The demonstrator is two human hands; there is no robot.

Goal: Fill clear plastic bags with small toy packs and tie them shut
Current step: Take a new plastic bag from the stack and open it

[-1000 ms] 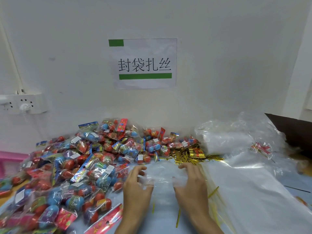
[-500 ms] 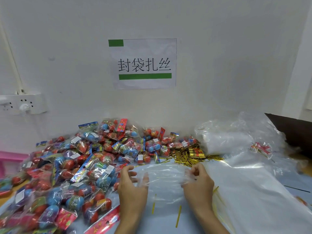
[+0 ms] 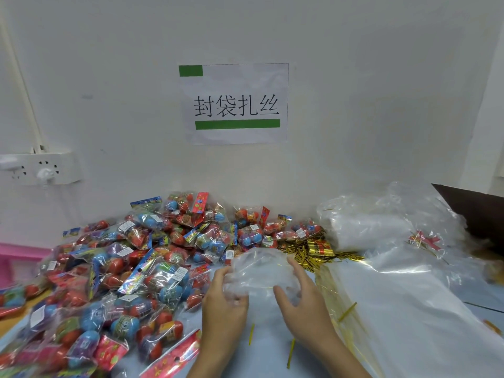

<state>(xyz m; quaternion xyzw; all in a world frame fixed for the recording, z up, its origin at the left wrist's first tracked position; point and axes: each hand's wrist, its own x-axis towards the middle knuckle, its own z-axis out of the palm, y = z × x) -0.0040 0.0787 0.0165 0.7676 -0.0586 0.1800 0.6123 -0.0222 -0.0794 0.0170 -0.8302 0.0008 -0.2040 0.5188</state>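
Observation:
An empty clear plastic bag [image 3: 260, 271] is lifted a little off the table between my hands, its mouth spread wide. My left hand [image 3: 223, 304] pinches its left edge with thumb and fingers. My right hand [image 3: 302, 298] has its fingers curled into the right edge. A big heap of small toy packs [image 3: 141, 268], red and blue eggs in printed wrappers, covers the table to the left. Gold twist ties [image 3: 308, 252] lie in a pile just behind the bag, and a few loose gold ties [image 3: 291, 353] lie near my wrists.
A stack of clear bags [image 3: 365, 227] sits at the back right on a large plastic sheet [image 3: 409, 309]. A dark box edge [image 3: 474, 211] stands at the far right. A pink object [image 3: 16, 257] is at the left. A wall with a paper sign [image 3: 234, 105] rises behind.
The flat bag has been lifted and its mouth pulled open. My hands moved apart, then turned inward around the bag's opening.

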